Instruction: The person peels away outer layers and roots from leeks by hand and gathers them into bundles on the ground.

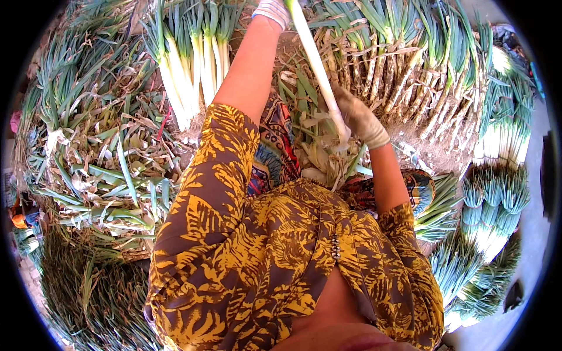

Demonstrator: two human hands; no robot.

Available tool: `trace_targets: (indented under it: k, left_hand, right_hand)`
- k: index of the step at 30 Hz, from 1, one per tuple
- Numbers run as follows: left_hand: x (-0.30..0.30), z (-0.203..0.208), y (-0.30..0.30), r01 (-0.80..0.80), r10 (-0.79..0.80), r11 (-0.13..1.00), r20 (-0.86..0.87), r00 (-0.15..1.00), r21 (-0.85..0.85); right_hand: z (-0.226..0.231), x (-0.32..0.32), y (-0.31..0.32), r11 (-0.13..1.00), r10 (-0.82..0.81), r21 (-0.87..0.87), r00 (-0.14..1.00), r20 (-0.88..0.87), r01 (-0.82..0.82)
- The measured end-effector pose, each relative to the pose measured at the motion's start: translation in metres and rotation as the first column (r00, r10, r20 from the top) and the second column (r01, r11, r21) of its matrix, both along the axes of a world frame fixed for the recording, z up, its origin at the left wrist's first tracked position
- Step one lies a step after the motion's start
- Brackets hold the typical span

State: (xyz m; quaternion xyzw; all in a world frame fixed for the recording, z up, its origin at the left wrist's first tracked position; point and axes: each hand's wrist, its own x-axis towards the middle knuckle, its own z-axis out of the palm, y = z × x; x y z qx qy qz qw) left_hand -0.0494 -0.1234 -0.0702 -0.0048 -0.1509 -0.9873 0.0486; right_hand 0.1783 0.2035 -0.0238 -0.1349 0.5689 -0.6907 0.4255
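A long green onion (315, 57) with a peeled white shaft slants across the top middle, its root end low and toward the right. My left hand (273, 11), in a pale striped glove, is closed around its upper green part at the top edge, where the fingers are partly cut off. Beside the root end is my right hand (364, 124), in a dirty tan glove. Its fingers are smeared by motion and lie partly behind the shaft, so their grip is unclear. Loose dry leaves (319, 155) lie below the onion.
Clean white onions (190, 73) lie in a group at upper left. Unpeeled, soil-covered onions (398, 73) spread across upper right. Peeled leaf waste (108, 169) is heaped at left, above a dark green onion pile (93, 286). Tied bundles (494, 205) line the right side.
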Motion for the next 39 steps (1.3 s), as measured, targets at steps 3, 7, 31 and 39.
trace_targets:
  k: [3, 7, 31, 39]
  left_hand:
    - [0.039, 0.043, 0.015, -0.024, 0.036, 0.996, 0.155, 0.987, -0.080]
    - [0.056, 0.087, 0.032, -0.040, 0.090, 0.914, 0.106, 0.990, -0.404]
    - [0.040, 0.034, 0.066, -0.015, -0.028, 0.997, 0.544, 0.839, 0.076]
    - [0.022, 0.023, 0.046, -0.006, -0.037, 0.991, 0.310, 0.950, 0.137]
  right_hand:
    - [-0.002, 0.025, 0.035, 0.944, 0.030, 0.327, 0.985, -0.172, 0.029]
    - [-0.015, 0.019, 0.033, 0.939, -0.339, -0.036, 0.939, 0.063, 0.341]
    - [0.045, 0.123, 0.009, 0.820, -0.519, 0.186, 0.841, -0.155, 0.540]
    - [0.076, 0.162, 0.046, 0.769, -0.630, 0.201, 0.774, 0.069, 0.607]
